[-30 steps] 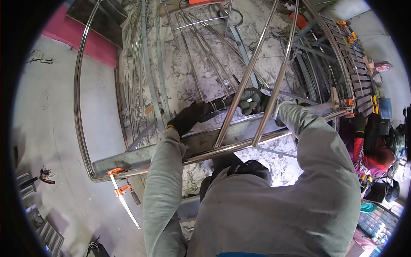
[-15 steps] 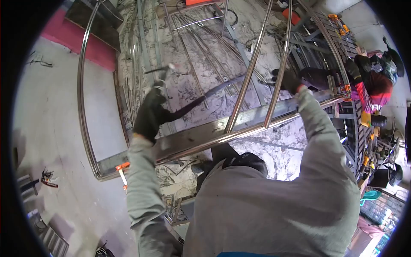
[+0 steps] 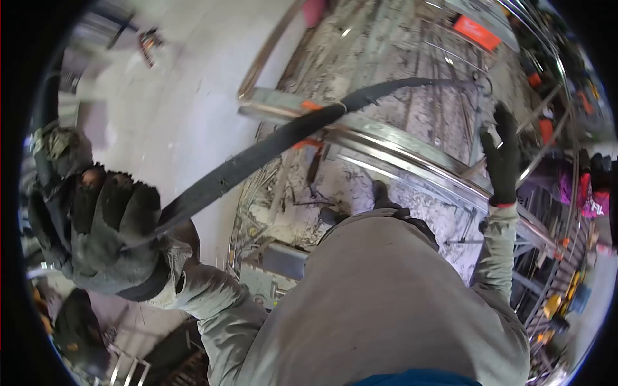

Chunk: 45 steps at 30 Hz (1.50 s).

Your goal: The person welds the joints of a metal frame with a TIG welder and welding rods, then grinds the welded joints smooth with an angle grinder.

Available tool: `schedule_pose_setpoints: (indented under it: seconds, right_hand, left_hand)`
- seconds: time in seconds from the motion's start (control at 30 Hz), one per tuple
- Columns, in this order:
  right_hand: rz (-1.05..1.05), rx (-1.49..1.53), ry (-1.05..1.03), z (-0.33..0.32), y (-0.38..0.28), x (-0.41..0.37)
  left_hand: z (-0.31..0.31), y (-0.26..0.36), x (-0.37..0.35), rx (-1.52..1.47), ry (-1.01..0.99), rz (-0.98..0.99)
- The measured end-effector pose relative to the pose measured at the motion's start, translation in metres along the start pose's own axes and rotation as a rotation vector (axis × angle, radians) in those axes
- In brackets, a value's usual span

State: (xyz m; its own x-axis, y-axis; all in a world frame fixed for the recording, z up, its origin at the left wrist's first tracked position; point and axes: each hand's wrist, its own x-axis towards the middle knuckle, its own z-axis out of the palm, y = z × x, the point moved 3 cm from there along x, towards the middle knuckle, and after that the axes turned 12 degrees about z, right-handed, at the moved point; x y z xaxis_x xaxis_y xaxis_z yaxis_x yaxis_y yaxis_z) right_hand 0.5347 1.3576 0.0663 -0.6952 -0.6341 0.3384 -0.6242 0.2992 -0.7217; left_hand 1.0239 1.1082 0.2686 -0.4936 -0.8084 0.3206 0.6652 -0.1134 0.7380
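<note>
At the left, close to the camera, my left hand [image 3: 116, 231] wears a frayed dark glove, its fingers curled round a thick black-sheathed cable [image 3: 257, 154]. The cable arcs from this hand across the metal frame to the floor beyond. A dark shape rises past the fingers at the far left, too blurred to name. My right hand [image 3: 503, 154], also dark-gloved, is held out over the right part of the frame with its fingers apart and nothing in them. Below both lies the frame of shiny tubes and a flat steel bar [image 3: 412, 145], with an orange clamp [image 3: 311, 143] on it.
Thin metal rods lie on the stained floor [image 3: 380, 58] past the frame. An orange-red box [image 3: 476, 32] stands at the back. Racks of metal and tools line the right side, where another person's pink sleeve [image 3: 595, 199] shows. A grey metal box [image 3: 273, 260] is near my body.
My view has swung to the left. My left hand has come back toward me and out left, drawing the cable across the frame. My right hand is off the upright tubes, fingers spread.
</note>
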Motion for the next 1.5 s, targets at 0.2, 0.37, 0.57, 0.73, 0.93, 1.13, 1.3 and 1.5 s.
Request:
schedule_pose_setpoints:
  seconds: [0.2, 0.37, 0.57, 0.73, 0.93, 1.13, 1.3, 1.5]
  right_hand:
    - [-0.518, -0.142, -0.343, 0.135, -0.101, 0.014]
    - [-0.442, -0.001, -0.664, 0.210, -0.102, -0.009]
    - [-0.390, -0.144, -0.866, 0.198, -0.124, 0.000]
    - [-0.328, 0.088, -0.812, 0.209, -0.146, 0.011]
    - [-0.423, 0.472, -1.118, 0.287, -0.217, 0.025]
    - [-0.578, 0.627, -1.336, 0.371, -0.260, 0.008]
    - [-0.622, 0.586, -1.405, 0.410, -0.262, 0.004]
    - [-0.391, 0.800, -1.524, 0.402, -0.237, 0.017]
  left_hand:
    - [-0.033, 0.044, -0.074, -0.249, 0.153, 0.095]
    - [-0.099, 0.018, -0.100, -0.259, 0.201, 0.138]
    - [-0.168, -0.011, -0.131, -0.116, 0.389, 0.069]
    - [-0.130, -0.025, -0.091, 0.151, 0.877, 0.112]
    - [-0.176, -0.021, -0.058, -0.049, 0.423, 0.073]
    - [-0.166, -0.040, -0.020, 0.510, 0.663, -0.074]
    - [-0.198, -0.063, -0.016, 0.632, 0.652, -0.248]
    - [-0.224, -0.065, -0.042, 0.659, 0.731, -0.083]
